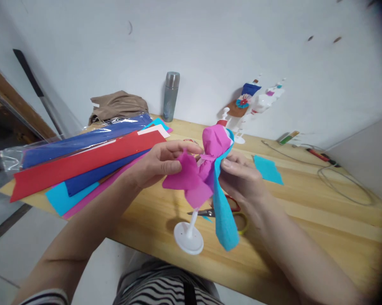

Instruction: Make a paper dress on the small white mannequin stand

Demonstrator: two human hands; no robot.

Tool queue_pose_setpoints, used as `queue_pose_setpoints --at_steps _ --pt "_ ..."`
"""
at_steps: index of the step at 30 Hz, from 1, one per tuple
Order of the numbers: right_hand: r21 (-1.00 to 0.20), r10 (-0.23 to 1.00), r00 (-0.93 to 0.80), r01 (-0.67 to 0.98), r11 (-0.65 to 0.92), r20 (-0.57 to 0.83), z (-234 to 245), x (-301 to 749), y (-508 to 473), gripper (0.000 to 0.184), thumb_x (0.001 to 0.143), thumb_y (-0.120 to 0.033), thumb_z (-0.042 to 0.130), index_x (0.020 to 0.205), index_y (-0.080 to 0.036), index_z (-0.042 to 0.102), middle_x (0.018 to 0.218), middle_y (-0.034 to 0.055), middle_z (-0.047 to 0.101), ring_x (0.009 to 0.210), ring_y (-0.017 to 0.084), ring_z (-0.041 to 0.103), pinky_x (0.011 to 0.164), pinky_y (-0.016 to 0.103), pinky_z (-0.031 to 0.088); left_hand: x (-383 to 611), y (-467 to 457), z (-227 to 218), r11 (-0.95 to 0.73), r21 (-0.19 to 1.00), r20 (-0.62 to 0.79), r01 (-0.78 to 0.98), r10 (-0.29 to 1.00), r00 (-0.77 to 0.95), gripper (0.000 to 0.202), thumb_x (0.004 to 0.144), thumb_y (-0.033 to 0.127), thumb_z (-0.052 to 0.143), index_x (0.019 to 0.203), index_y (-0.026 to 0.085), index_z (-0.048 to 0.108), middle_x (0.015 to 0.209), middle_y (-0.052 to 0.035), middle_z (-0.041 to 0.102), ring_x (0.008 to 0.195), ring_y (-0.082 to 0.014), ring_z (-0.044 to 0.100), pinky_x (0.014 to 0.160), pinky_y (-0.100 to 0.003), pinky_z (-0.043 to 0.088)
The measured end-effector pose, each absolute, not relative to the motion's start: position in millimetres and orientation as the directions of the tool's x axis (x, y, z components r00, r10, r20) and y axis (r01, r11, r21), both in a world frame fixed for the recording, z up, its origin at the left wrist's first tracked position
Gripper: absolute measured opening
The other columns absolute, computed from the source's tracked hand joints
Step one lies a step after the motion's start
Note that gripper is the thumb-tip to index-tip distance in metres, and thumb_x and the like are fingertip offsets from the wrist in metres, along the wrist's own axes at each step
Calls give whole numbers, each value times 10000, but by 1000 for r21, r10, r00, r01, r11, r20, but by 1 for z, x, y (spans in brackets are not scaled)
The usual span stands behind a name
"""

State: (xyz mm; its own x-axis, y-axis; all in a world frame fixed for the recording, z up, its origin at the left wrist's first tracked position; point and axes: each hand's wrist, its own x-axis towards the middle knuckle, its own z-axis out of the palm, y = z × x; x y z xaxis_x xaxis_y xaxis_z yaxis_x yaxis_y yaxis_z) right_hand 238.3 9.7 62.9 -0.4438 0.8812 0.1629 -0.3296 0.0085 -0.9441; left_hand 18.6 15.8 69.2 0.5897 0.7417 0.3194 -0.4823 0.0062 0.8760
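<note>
A small white doll-like stand (225, 113) with a round white base (188, 238) is wrapped in pink crepe paper (215, 140), bunched at its middle. My left hand (161, 163) pinches the loose lower flap of that pink paper between thumb and fingers. Over the figure's right side hangs a light blue crepe paper strip (224, 220), its lower end dangling above the table. My right hand (243, 176) has its thumb pressed on this strip near the waist; its other fingers are partly hidden behind. Scissors (208, 213) with red and yellow handles lie beneath, partly covered by the strip.
Crepe paper sheets (92, 161) in several colours lie left, near brown cloth (119, 106). A grey flask (171, 97) stands by the wall. Two decorated figures (248, 99) stand at the back. Rightward are a blue paper piece (269, 169) and a cable (324, 178).
</note>
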Motion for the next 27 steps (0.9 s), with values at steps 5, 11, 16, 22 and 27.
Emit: queue_pose_setpoints --at_steps 5,11,16,22,27 --pt "-960 897 -407 -274 58 171 66 242 11 286 661 -537 904 787 -300 808 708 16 755 589 216 656 620 385 569 17 18 69 16 871 326 -490 728 603 462 621 373 988 1005 195 803 958 -73 792 841 -171 732 727 -230 577" --pt "-965 910 -380 -253 69 165 68 244 11 279 651 -550 907 753 -310 808 658 21 730 543 216 609 564 392 541 17 13 74 -68 935 272 -348 766 582 292 661 233 953 804 150 712 735 -22 726 623 -121 661 587 -213 557" --pt "-958 922 -342 -271 90 183 70 244 11 285 624 -548 925 729 -309 809 661 21 731 538 203 601 546 370 521 19 -1 77 -652 747 642 -131 654 400 151 755 36 776 768 167 702 761 -22 728 697 -117 671 671 -214 555" --pt "-953 917 -332 -272 132 221 71 244 10 302 658 -553 903 733 -287 780 641 5 722 518 196 598 534 361 525 21 -20 77 -949 239 855 205 305 418 157 916 35 616 905 184 665 879 -49 725 785 -124 683 710 -226 580" --pt "-937 909 -315 -300 177 272 69 245 8 266 691 -499 900 820 -286 806 736 0 762 610 193 656 605 345 549 23 -37 74 -896 99 863 432 293 411 181 944 28 579 1029 168 655 898 -44 719 785 -128 683 715 -230 582"
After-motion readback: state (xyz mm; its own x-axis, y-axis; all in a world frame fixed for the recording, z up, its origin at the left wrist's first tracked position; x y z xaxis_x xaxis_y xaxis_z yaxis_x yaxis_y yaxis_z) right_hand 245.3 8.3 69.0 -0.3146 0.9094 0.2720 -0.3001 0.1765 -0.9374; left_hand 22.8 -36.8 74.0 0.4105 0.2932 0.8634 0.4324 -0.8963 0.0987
